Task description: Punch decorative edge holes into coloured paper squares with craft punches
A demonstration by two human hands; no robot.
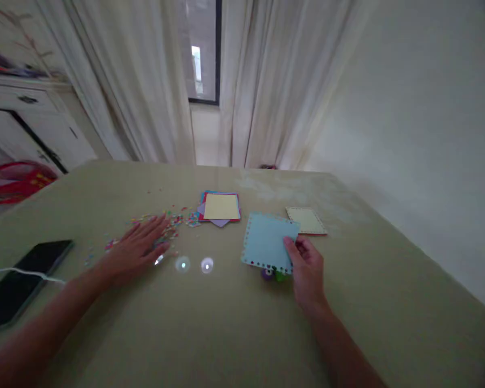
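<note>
The right hand point(307, 267) pinches a pale-blue square paper card with small holes along its edges point(269, 242) near the card's right side, thumb on the upper face and fingers curled behind; the card is tilted above the beige glossy tabletop point(210, 334), over small purple point(268, 274) and green objects point(280, 276) (mostly hidden, so whether it touches them I cannot tell).

The left hand point(141, 250) is palm down over scattered multicoloured paper bits point(173, 231), fingers stretched out with slight gaps, thumb set apart; whether it presses on the table is unclear.

A light pinch should serve best, since a hard one could crease the thin card or tear its holed border; a flat, gentle left palm would gather the bits without flicking them toward the cream-topped stack of coloured square cards point(221, 207), just beside them.
</note>
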